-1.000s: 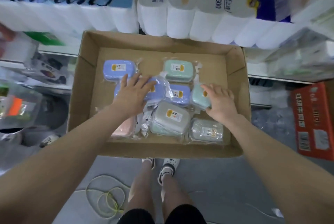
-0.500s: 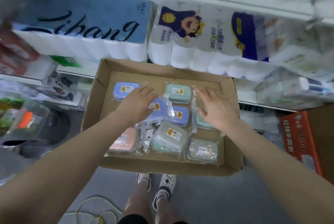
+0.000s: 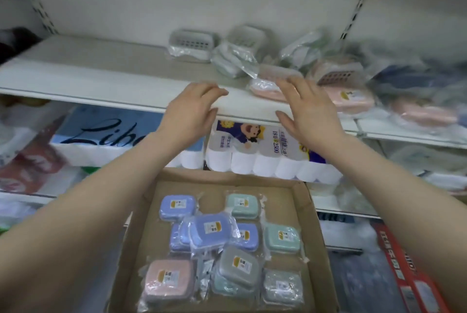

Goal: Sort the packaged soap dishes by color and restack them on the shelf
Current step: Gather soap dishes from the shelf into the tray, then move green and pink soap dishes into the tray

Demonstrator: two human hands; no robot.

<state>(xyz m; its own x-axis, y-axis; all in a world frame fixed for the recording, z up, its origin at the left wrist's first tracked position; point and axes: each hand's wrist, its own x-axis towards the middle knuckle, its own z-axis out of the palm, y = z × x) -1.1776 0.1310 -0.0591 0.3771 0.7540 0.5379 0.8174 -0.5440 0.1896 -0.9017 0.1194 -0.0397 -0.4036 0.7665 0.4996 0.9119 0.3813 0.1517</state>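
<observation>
The soap dishes lie in two places. In the box (image 3: 313,211) below the hands, I count ten packaged ones: four blue (image 3: 211,228), three green (image 3: 281,236), one pink (image 3: 168,276), one grey (image 3: 238,266), and one pale grey-green (image 3: 281,286) in the near right corner. The grey one rests on top of a green one, and the top blue one overlaps two others. On the shelf (image 3: 101,72) above, more dishes lie loose: two grey-white ones (image 3: 192,43) toward the back, and at least three pink ones (image 3: 351,96) near the front edge to the right; further right it is too blurred to count.

The left hand (image 3: 192,110) hovers at the shelf's front edge, fingers loosely bent, holding nothing. The right hand (image 3: 308,110) is spread, empty, just in front of the nearest pink dish.

Two packs of toilet rolls (image 3: 265,156) sit under the shelf. A red carton (image 3: 404,269) stands at the right.
</observation>
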